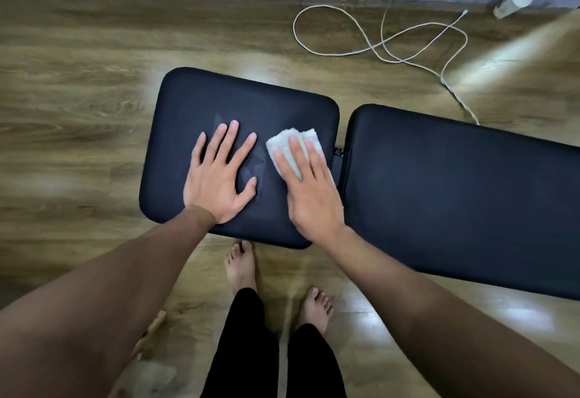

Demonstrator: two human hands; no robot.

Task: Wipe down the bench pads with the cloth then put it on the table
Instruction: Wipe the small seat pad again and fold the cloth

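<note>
A wooden floor (78, 83) spreads under a black bench whose long back pad (455, 193) runs off to the right and whose shorter seat pad (219, 99) lies to the left, a narrow gap between them. The left hand (219, 177) lies flat on the seat pad, fingers straight and spread. The right hand (310, 190) presses the folded white cloth (292, 140) onto the seat pad's right edge with straight fingers. A white cable (383, 42) loops on the floor beyond, near a pale cylinder (514, 0).
</note>
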